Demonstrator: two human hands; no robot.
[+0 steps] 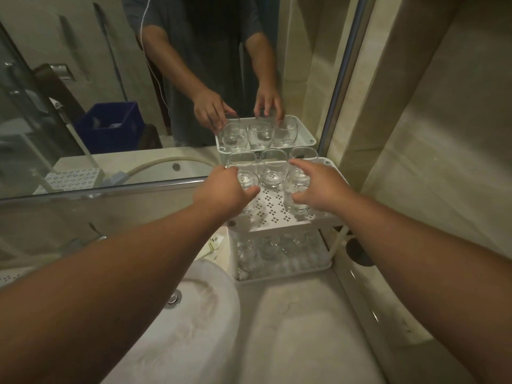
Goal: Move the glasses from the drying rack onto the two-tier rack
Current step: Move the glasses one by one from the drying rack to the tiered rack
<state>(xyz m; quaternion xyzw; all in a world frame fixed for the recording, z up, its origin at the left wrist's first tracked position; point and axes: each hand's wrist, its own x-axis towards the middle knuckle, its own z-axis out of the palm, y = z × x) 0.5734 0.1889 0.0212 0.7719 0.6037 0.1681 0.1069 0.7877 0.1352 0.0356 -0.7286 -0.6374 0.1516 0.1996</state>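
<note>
Hands work in parallel on the two-tier rack [279, 226]: the left hand [225, 191] grasps a glass [247, 187] at the upper tier's front left, and the right hand [318, 187] grasps a second glass [296, 194] at the front right. Lower each base flat onto the perforated tray, clear of the back-row glasses [273, 169]. Release only once both appear steady.

I see clear, colourless glasses [273, 173] on a white two-tier rack [279, 214] whose top shelf is pierced with little diamond-shaped clusters of holes. The sink [205, 306] is white, the surface [299, 328] pale beige stone.
</note>
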